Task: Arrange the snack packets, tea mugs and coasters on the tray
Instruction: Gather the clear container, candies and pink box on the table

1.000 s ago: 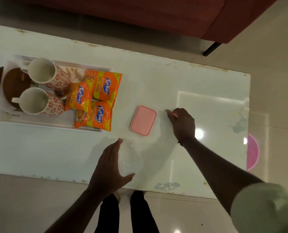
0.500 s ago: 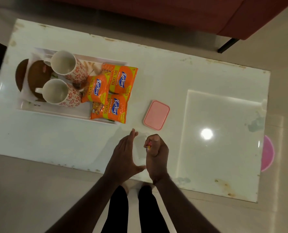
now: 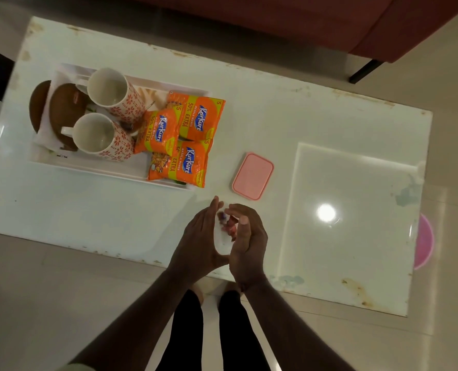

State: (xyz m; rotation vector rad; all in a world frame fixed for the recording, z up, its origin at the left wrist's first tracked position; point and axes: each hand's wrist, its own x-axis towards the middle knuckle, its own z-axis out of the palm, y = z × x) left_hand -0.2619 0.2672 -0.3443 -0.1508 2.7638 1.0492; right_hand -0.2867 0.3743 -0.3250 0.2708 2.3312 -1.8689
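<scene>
A white tray (image 3: 94, 170) sits at the table's left end. On it stand two floral tea mugs (image 3: 107, 89) (image 3: 94, 133), with two brown round coasters (image 3: 64, 108) to their left. Three orange snack packets (image 3: 199, 116) (image 3: 158, 132) (image 3: 182, 164) lie over the tray's right end, the front one overhanging its rim. Near the table's front edge my left hand (image 3: 195, 236) cups a small clear container (image 3: 222, 242). My right hand (image 3: 249, 245) curls around its other side. Small red wrapped pieces (image 3: 229, 224) show between my hands.
A pink rectangular lid (image 3: 252, 175) lies flat on the white table (image 3: 276, 108) just behind my hands. A red sofa (image 3: 276, 22) and its dark leg (image 3: 364, 70) run along the far side. A pink round object (image 3: 424, 241) shows under the table's right end.
My right hand came back from beside the pink lid with a small red piece and closed against the clear container. My left hand stayed on the container and tilted it up.
</scene>
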